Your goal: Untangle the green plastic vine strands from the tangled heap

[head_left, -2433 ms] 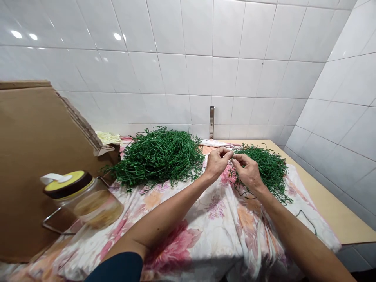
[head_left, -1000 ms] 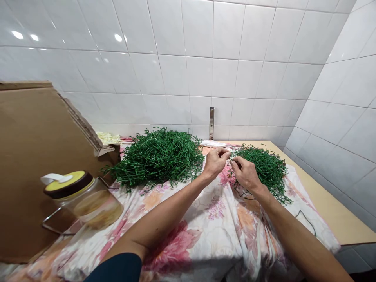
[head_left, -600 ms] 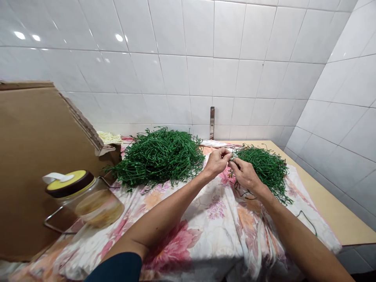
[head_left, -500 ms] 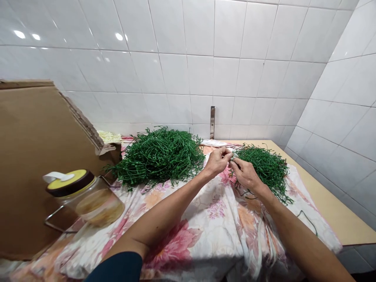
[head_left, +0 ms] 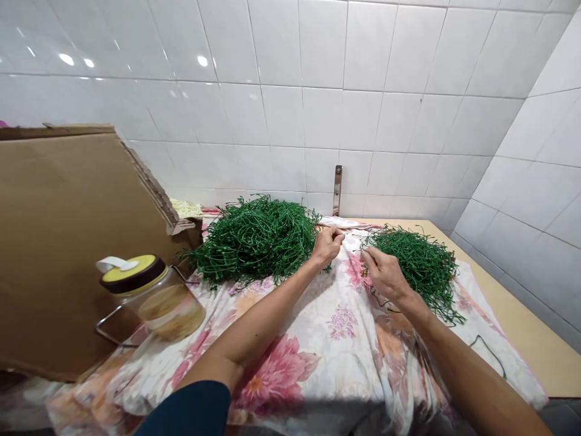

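Hovering apart over the floral cloth [head_left: 347, 357], the left hand [head_left: 327, 246] and right hand [head_left: 385, 274] each pinch thumb to fingers — any stem held is too fine to tell — between larger [head_left: 263, 239] and smaller green stem piles [head_left: 420, 263].

No legible txt or nos. anywhere in view.

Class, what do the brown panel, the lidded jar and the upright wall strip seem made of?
Brown panel: matte cardboard, judging by its ragged, layered edge. 
Jar: smooth, clear plastic or glass; contents show through. 
Wall strip: shiny metal, probably steel, from its silvery reflections.
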A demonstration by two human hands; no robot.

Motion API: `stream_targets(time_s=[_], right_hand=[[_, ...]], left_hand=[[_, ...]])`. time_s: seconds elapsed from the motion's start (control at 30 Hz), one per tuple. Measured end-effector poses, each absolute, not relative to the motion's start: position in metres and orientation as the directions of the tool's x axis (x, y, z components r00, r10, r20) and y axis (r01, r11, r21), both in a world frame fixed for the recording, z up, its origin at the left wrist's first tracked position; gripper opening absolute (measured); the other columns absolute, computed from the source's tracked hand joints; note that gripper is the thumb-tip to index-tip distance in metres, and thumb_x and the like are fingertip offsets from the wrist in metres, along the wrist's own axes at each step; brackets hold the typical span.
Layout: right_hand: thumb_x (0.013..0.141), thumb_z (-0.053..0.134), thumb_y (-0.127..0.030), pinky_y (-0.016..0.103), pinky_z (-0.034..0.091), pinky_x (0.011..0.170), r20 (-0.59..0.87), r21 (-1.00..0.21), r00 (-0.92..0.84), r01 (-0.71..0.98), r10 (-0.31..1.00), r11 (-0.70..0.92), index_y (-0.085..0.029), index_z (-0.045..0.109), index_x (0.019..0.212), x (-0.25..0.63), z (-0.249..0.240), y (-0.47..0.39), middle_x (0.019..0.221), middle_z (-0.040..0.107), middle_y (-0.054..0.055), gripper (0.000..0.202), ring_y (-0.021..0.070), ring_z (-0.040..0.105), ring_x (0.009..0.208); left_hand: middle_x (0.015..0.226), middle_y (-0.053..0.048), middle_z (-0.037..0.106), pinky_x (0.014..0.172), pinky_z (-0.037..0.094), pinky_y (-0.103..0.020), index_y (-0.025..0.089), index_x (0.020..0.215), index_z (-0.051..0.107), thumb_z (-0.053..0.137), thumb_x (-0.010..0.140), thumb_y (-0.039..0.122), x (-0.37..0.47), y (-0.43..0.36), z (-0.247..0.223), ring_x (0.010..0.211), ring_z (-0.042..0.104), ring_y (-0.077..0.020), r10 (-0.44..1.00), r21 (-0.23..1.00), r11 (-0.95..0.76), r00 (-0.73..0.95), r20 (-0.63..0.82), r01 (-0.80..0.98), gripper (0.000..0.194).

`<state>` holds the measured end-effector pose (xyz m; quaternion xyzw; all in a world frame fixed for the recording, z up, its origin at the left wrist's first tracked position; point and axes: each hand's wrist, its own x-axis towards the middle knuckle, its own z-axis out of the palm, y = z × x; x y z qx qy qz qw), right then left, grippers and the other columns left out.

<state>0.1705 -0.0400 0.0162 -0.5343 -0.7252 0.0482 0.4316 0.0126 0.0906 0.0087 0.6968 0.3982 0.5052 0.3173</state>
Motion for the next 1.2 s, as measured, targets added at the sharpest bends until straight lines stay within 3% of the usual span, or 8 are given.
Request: stream_targets(time_s=[0.23,0.4,0.53,0.67,0.77,0.93,1.1,1.2], right_hand=[[0.098,0.054,-0.039,0.029,0.047,0.073,0.661,-0.528,0.021,0.724,0.75,0.445,-0.019,0.07,0.096,0.187,0.024,-0.039,0.088,0.074,0.005,0.026,0.0187,0.064,0.074],[0.092,0.062,-0.033,0.032,0.047,0.078,0.545,-0.457,0.098,0.867,0.833,0.197,-0.017,0.072,0.11,0.205,0.021,-0.033,0.093,0.077,0.008,0.026,0.0234,0.07,0.083],[0.089,0.066,-0.034,0.032,0.046,0.078,0.482,-0.409,0.142,0.909,0.865,0.078,-0.018,0.071,0.118,0.222,0.025,-0.032,0.098,0.078,0.008,0.034,0.0251,0.071,0.088],[0.096,0.055,-0.043,0.032,0.045,0.074,0.518,-0.413,0.179,0.909,0.836,0.061,-0.022,0.077,0.093,0.228,0.035,-0.037,0.086,0.079,0.006,0.03,0.0236,0.072,0.08],[0.096,0.054,-0.047,0.033,0.045,0.07,0.53,-0.392,0.203,0.919,0.823,0.026,-0.023,0.077,0.083,0.231,0.036,-0.037,0.076,0.077,0.005,0.035,0.0232,0.069,0.071],[0.091,0.06,-0.037,0.035,0.049,0.082,0.66,-0.389,0.202,0.916,0.724,0.098,-0.021,0.077,0.101,0.237,0.032,-0.033,0.101,0.078,0.008,0.026,0.0237,0.07,0.084],[0.095,0.056,-0.039,0.035,0.05,0.08,0.714,-0.391,0.223,0.914,0.664,0.113,-0.02,0.078,0.093,0.24,0.037,-0.035,0.088,0.078,0.008,0.029,0.0237,0.07,0.078],[0.093,0.058,-0.032,0.035,0.051,0.087,0.739,-0.354,0.144,0.914,0.658,0.197,-0.02,0.078,0.097,0.241,0.039,-0.035,0.099,0.079,0.008,0.024,0.0239,0.072,0.088]], left_hand=[[0.065,0.001,0.061,0.048,0.03,-0.02,0.014,0.076,0.063,0.071,0.079,0.034,0.019,0.08,0.025,0.046,0.04,-0.0054,0.926,0.954,-0.274,0.234,0.296,-0.121,0.021],[0.073,-0.002,0.065,0.039,0.021,-0.02,0.012,0.08,0.063,0.075,0.08,0.031,0.017,0.065,0.045,0.041,0.039,-0.003,0.927,0.96,-0.126,0.315,0.205,-0.251,0.022],[0.081,-0.007,0.07,0.046,0.036,-0.019,0.011,0.085,0.065,0.077,0.081,0.026,0.016,0.056,0.059,0.052,0.054,-0.0058,0.92,0.944,-0.047,0.353,0.168,-0.326,0.019],[0.088,-0.01,0.075,0.058,0.048,-0.022,0.011,0.088,0.065,0.077,0.083,0.024,0.018,0.045,0.069,0.062,0.063,-0.0094,0.915,0.923,0.008,0.375,0.148,-0.385,0.018],[0.091,-0.012,0.077,0.063,0.05,-0.024,0.011,0.088,0.064,0.075,0.086,0.023,0.021,0.037,0.076,0.065,0.066,-0.0113,0.915,0.914,0.006,0.37,0.158,-0.406,0.017],[0.093,-0.012,0.078,0.068,0.05,-0.025,0.012,0.092,0.063,0.075,0.087,0.025,0.022,0.027,0.083,0.069,0.068,-0.0114,0.922,0.905,-0.033,0.336,0.191,-0.424,0.018],[0.091,-0.011,0.078,0.073,0.052,-0.028,0.013,0.094,0.061,0.073,0.088,0.025,0.022,0.023,0.086,0.073,0.07,-0.0139,0.925,0.898,-0.03,0.329,0.191,-0.44,0.018],[0.092,-0.012,0.078,0.076,0.052,-0.03,0.013,0.094,0.06,0.075,0.087,0.027,0.023,0.021,0.086,0.076,0.07,-0.0155,0.916,0.896,-0.038,0.343,0.207,-0.442,0.022]])
